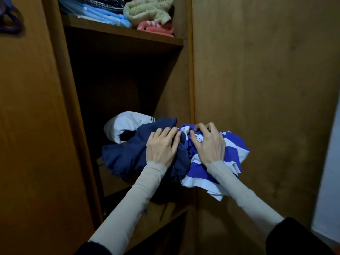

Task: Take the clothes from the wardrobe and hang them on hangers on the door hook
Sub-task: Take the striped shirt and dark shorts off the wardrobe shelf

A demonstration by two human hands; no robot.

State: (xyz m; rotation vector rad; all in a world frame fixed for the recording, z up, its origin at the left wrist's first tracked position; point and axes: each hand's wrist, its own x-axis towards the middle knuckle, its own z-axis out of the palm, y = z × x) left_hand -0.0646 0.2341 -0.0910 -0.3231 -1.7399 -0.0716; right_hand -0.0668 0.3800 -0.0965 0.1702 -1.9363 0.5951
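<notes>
A crumpled bundle of clothes sits at the front of a wardrobe shelf (pixel 114 177). It holds a dark navy garment (pixel 128 155), a blue-and-white striped shirt (pixel 230 150) and a white piece (pixel 125 124) behind them. My left hand (pixel 161 146) lies on the navy garment with its fingers spread over the cloth. My right hand (pixel 207 140) has curled fingers that grip the striped shirt near its white collar. The striped shirt hangs past the shelf's right edge. No hanger or door hook is in view.
The wooden wardrobe (pixel 36 126) stands open, its upper shelf (pixel 125 35) stacked with folded light-blue fabric (pixel 103 15), a fluffy pale-green item (pixel 149 10) and a pink item (pixel 156 28). A wooden panel (pixel 266 89) rises at the right. A dark purple strap (pixel 11 21) hangs top left.
</notes>
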